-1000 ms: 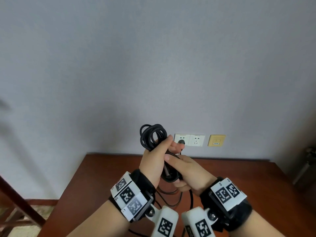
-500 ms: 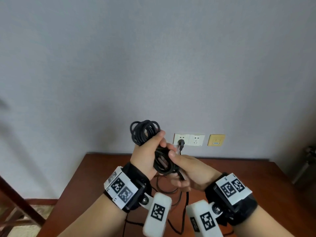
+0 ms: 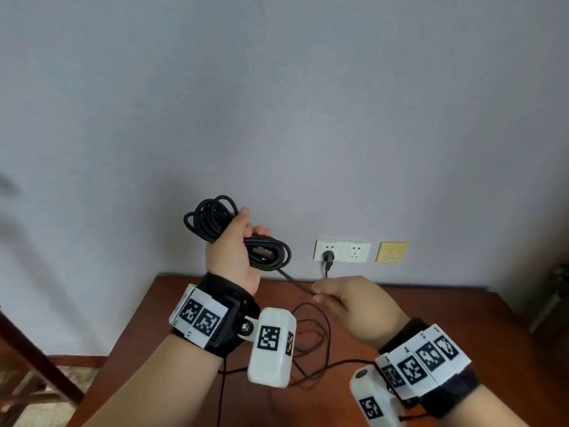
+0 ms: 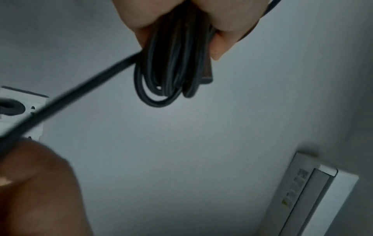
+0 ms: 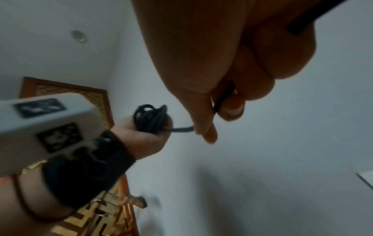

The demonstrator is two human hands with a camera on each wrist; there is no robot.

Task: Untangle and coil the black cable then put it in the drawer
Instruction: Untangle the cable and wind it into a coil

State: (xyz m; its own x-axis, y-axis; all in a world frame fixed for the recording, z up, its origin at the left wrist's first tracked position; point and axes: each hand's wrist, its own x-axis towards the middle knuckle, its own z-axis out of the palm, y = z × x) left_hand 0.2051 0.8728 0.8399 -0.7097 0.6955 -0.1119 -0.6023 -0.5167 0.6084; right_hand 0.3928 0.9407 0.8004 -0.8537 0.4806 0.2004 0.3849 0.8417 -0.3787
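Note:
My left hand (image 3: 234, 251) is raised before the wall and grips a bundle of black cable (image 3: 212, 221) wound into several loops; the loops stick out above and to the right of the fist (image 4: 171, 67). One strand (image 3: 295, 283) runs down from the bundle to my right hand (image 3: 348, 298), which pinches it between thumb and fingers (image 5: 224, 99). The loose remainder of the cable (image 3: 320, 337) lies in curves on the brown wooden table (image 3: 415, 309) below both hands. No drawer shows in any view.
A white double wall socket (image 3: 341, 251) holds a black plug (image 3: 328, 257) just beyond the hands; a yellow plate (image 3: 391, 251) sits beside it. Dark wooden furniture (image 3: 27, 355) stands at the lower left. An air conditioner (image 4: 315, 196) appears in the left wrist view.
The hands have drawn apart: the left one rose up and left with the coil, and the right one slid down and right along a single strand, pulling it taut.

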